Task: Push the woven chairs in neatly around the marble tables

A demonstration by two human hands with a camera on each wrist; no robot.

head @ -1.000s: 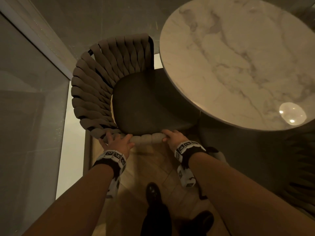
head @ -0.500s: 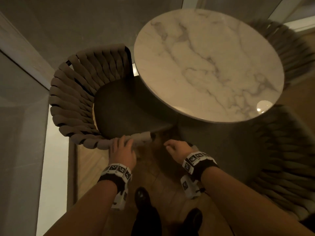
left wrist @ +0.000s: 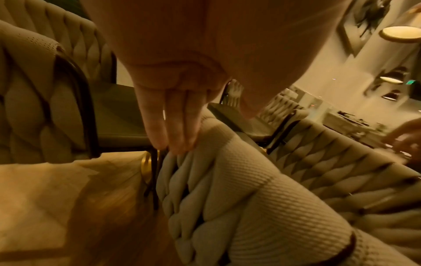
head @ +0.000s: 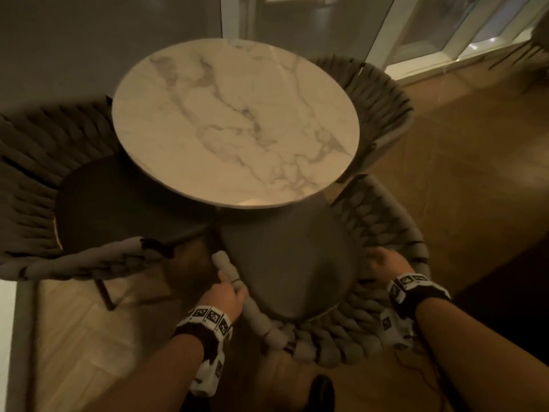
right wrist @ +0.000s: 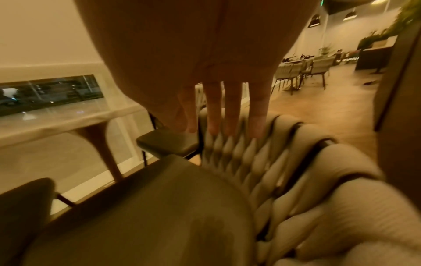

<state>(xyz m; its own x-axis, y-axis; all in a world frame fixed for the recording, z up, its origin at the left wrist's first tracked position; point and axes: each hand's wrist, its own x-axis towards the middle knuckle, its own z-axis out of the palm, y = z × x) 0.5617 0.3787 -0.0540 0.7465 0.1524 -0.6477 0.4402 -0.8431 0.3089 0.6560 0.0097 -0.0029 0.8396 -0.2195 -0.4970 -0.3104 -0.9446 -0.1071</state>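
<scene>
A round marble table [head: 237, 120] has three woven chairs around it. The near chair [head: 350, 337], with a grey seat, stands right in front of me with its seat front just under the table edge. My left hand [head: 225, 295] rests on its left arm rim; in the left wrist view the straight fingers [left wrist: 173, 136] touch the woven rim [left wrist: 250, 198]. My right hand [head: 386, 263] is over the right rim, and its spread fingers [right wrist: 223, 122] hover just above the weave [right wrist: 262, 162]. The left chair [head: 44, 179] sits partly under the table.
A third woven chair [head: 380, 96] stands at the table's far right, before a white-framed window [head: 445, 31]. A grey wall [head: 89, 40] runs along the back left. Wood floor [head: 460, 173] lies to the right. My shoe [head: 320, 391] is just behind the near chair.
Both hands have let go of the left chair's rim and moved right to the near chair. My view has swung right and pulled back, so the whole table shows.
</scene>
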